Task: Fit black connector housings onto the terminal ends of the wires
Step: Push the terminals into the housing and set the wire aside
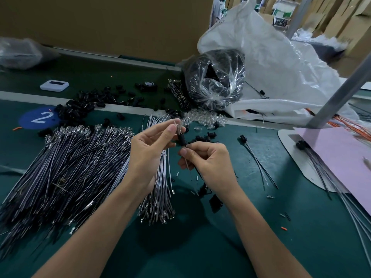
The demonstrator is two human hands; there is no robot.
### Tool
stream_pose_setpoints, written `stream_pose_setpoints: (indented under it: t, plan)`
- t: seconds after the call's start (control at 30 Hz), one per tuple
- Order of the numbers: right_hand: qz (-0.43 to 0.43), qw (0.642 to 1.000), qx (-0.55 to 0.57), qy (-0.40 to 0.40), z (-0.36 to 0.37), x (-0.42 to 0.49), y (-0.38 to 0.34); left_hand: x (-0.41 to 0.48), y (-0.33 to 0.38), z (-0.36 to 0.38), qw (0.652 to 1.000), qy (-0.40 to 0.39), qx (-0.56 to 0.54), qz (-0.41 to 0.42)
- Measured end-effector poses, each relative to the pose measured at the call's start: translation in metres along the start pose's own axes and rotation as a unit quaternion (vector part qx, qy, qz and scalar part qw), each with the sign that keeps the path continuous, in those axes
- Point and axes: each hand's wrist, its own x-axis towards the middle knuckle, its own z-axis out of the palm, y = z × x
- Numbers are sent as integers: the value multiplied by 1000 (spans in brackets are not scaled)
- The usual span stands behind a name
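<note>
**A:** Where were the hands?

**B:** Both were raised over the middle of the green desk (200,247), almost touching. The left hand (149,149) had its fingers curled. Its thumb and fingertips pinched the upper end of a small black plastic connector housing (182,139). The right hand (208,163), also curled, pinched the thin wires (187,163) just below that housing.

**A:** Was the housing on the wires?

**B:** The wires ran into its lower end, and pale ends stood out of its top (too small to say what they were).

**A:** What lay around them?

**B:** Towards the left edge spread a broad heap of dark wires with bright metal terminals (66,163). Under the left hand lay a slimmer bundle of grey wires (162,189). Near the far edge was a scatter of loose black housings (80,109), beside a round blue sticker with a white 2 (40,117). A clear plastic bag of black parts (214,81) and a white woven sack (271,63) sat towards the far right corner. Nearer the right edge, another black housing with two trailing wires (243,137) lay close to a pink paper sheet (345,157).
</note>
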Motion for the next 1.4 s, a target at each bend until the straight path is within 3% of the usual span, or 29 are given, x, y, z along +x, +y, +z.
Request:
stream_pose_setpoints:
  t: [0.63,1.1,1.4]
  plan:
    - [4,1000,21,8,0,-1,-1,0,6,-2,999,18,-28,-10]
    - [-28,999,-29,28,2,-1,1,2,4,-2,999,8,-26,-23]
    - [-29,999,-37,1,2,-1,3,1,3,-1,1000,-3,-20,-20]
